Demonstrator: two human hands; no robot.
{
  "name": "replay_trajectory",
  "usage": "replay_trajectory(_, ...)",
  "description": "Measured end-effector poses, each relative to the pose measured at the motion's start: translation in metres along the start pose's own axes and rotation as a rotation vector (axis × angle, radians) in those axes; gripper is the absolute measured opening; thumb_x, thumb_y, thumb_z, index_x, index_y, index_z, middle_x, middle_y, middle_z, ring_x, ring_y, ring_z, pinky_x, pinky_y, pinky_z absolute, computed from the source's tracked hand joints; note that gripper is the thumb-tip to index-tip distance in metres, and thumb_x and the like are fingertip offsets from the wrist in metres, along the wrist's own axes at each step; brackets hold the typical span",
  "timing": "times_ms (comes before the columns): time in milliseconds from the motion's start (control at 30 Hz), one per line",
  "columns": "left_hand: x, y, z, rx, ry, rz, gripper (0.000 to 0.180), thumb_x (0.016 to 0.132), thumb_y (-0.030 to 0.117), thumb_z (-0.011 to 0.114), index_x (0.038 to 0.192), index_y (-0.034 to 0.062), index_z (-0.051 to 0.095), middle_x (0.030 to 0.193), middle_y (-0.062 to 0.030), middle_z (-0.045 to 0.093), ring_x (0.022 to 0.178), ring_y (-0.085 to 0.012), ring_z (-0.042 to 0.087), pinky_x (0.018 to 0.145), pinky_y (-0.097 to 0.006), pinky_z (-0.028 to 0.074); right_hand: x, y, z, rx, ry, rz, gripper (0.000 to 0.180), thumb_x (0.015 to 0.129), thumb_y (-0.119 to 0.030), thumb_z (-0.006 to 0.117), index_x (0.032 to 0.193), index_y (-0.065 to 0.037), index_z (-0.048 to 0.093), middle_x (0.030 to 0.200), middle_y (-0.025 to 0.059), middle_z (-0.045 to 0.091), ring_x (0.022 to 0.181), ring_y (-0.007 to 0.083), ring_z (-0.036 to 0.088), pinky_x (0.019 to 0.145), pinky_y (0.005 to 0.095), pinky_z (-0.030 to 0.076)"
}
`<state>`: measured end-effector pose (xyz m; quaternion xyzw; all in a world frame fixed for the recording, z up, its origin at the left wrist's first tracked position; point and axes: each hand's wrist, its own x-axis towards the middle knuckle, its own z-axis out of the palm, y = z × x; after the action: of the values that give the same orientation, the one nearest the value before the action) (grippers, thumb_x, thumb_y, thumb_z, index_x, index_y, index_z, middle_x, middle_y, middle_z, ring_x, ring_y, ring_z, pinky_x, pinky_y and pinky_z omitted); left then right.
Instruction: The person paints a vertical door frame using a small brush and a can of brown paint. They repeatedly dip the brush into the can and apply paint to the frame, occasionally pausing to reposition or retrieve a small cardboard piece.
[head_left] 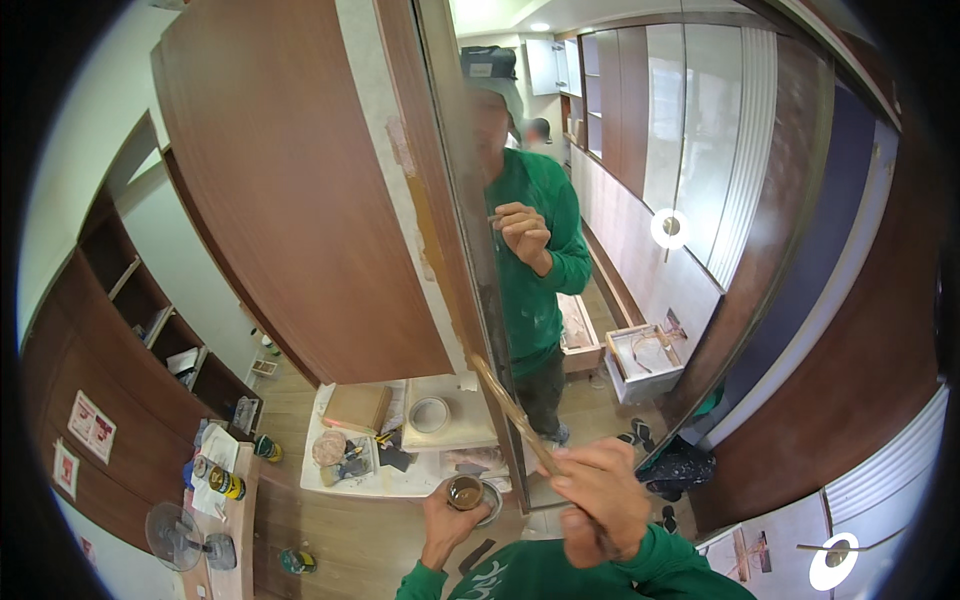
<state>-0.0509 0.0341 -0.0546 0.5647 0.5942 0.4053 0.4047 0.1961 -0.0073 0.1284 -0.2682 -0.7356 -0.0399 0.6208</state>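
My right hand (605, 495) is closed around the handle of a slender brown paintbrush (515, 415). The brush's tip meets, or comes very near, the narrow wooden edge strip (440, 260) beside the mirror. Pale and ochre patches run along that strip. Lower down, my left hand (448, 525) grips a small cup (465, 490) with brown liquid in it. A round silvery rim shows just right of the cup; what it belongs to is partly hidden. The tall mirror (620, 250) reflects a green-sleeved figure with one hand raised.
A large brown wood panel (280, 200) stands left of the strip. Below it, a white shelf (400, 465) carries a tape roll (430, 414), a box (357, 408) and small tools. A desk fan (180, 537) and cans stand at lower left; another can (297, 561) is on the floor.
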Motion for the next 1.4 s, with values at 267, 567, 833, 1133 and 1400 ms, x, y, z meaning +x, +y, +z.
replay_trajectory(267,0.022,0.024,0.018,0.104,-0.205,0.278,0.054,0.071,0.022,0.095,0.117,0.0039,0.074,0.109,-0.0139,0.079,0.101,-0.0283,0.077,0.092,-0.039,0.061,-0.041,-0.001,-0.031,0.205,0.206,0.633,0.026,0.091,-0.013,0.067,0.106,0.007,0.076,0.093,0.0216,0.081,0.093,0.0315,0.077,0.088,0.0406,0.06)
replay_trajectory(567,0.059,0.057,0.048,0.088,-0.466,0.709,0.059,0.065,0.015,0.095,0.118,0.0035,0.07,0.114,-0.0156,0.074,0.102,-0.0341,0.074,0.089,-0.04,0.06,-0.044,-0.031,-0.043,0.033,0.114,0.838,0.018,0.087,-0.003,0.073,0.103,0.004,0.08,0.089,0.0138,0.082,0.073,0.0226,0.074,0.067,0.0324,0.056)
replay_trajectory(833,0.068,0.066,0.065,0.065,-0.558,0.819,0.07,0.06,0.012,0.096,0.123,0.0027,0.067,0.114,-0.0164,0.072,0.1,-0.0341,0.073,0.087,-0.04,0.059,-0.04,-0.031,-0.033,-0.178,-0.083,0.704,0.018,0.077,0.003,0.075,0.095,0.001,0.08,0.083,0.0121,0.076,0.066,0.0254,0.069,0.061,0.0353,0.052)
replay_trajectory(1133,0.063,0.083,0.082,0.067,-0.585,0.86,0.065,0.066,0.021,0.098,0.121,0.0033,0.067,0.11,-0.0164,0.073,0.097,-0.0379,0.073,0.083,-0.044,0.058,-0.056,-0.019,-0.016,-0.391,-0.298,0.695,0.026,0.085,-0.007,0.08,0.11,-0.005,0.075,0.094,0.0104,0.075,0.077,0.0301,0.072,0.065,0.0402,0.057)
replay_trajectory(1400,0.055,0.094,0.111,0.085,-0.524,0.93,0.066,0.062,0.017,0.097,0.12,0.0019,0.069,0.11,-0.0176,0.074,0.099,-0.0389,0.074,0.085,-0.045,0.059,-0.063,-0.013,-0.047,-0.395,-0.245,0.667,0.023,0.09,-0.012,0.079,0.112,-0.008,0.074,0.097,0.009,0.074,0.081,0.03,0.073,0.065,0.0406,0.059)
